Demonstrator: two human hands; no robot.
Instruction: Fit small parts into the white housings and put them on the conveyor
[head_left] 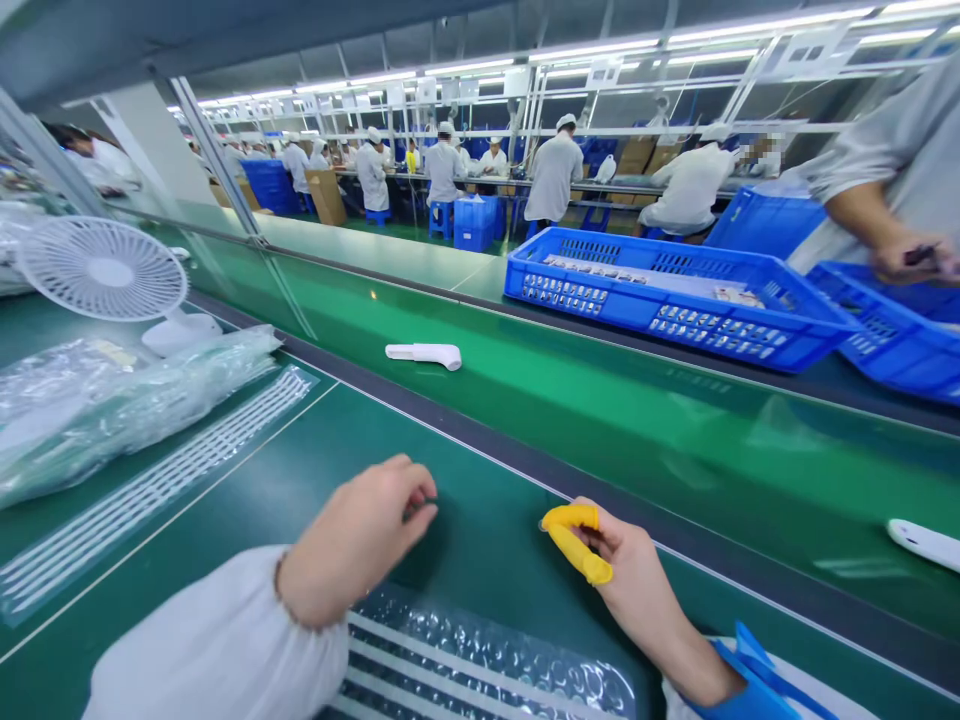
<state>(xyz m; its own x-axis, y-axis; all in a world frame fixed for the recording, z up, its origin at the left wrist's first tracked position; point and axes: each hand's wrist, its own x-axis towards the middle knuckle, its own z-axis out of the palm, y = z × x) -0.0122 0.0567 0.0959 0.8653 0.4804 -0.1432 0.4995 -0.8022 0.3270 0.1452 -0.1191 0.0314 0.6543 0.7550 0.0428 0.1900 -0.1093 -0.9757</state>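
My left hand (360, 530) hovers above the green tabletop (465, 510), its fingers loosely curled, the thumb apart from them and nothing visible between. Yellow finger cots cover the thumb and index finger of my right hand (622, 570). Those two fingertips pinch a small clear piece (543, 525), too small to identify for sure. Below and between both hands lies a clear sheet with whitish strips (480, 670), over bubbly plastic. On the green conveyor belt (517, 395) ahead rests a white handle-shaped part (424, 355).
A white fan (105, 270) and plastic-bagged goods (142, 400) stand at left, beside another striped sheet (165, 480). Another white part (926, 545) lies on the belt at right. Across it are blue crates (675, 300) and a co-worker's hand (911, 255) holding a dark object.
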